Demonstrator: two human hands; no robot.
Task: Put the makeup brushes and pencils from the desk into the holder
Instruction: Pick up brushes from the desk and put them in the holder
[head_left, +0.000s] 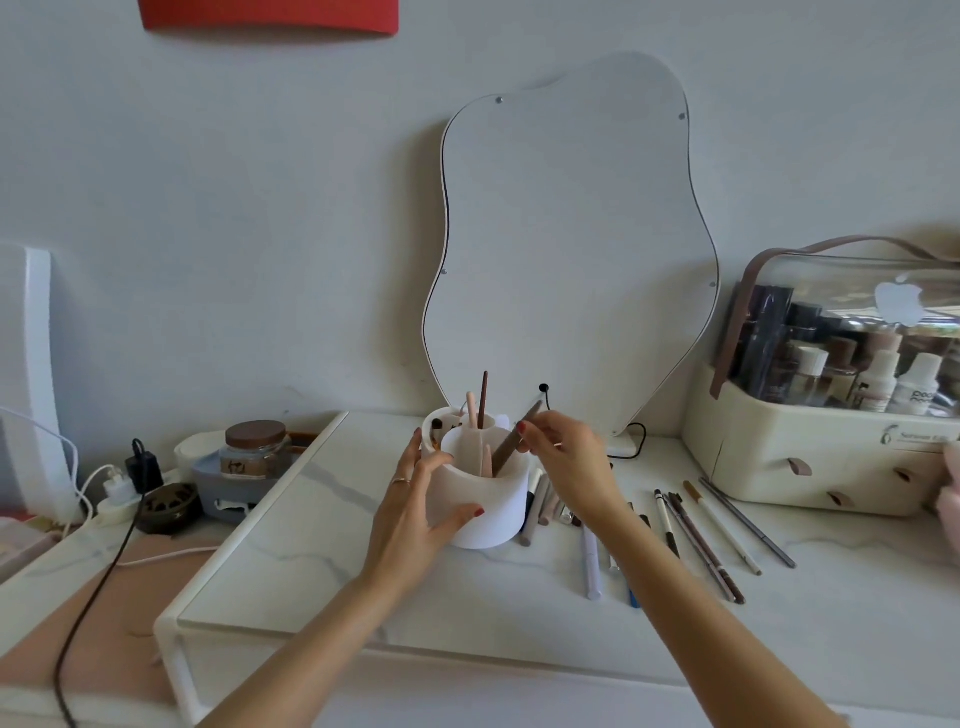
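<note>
White, with several compartments, the holder (488, 499) sits cupped in the left hand (415, 509) — thumb across its front wall, fingers round the far side — probably to stop it tipping or sliding as things drop in. Just above its rim, the right hand (566, 462) pinches a brown pencil (511, 441) near the top, tilted, its lower end already inside a front compartment. Past that hand's wrist, more pencils and brushes (696, 540) lie loose on the counter (311, 545).

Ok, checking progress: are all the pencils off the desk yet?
No, several pencils lie on the desk to the right of the holder.
</note>
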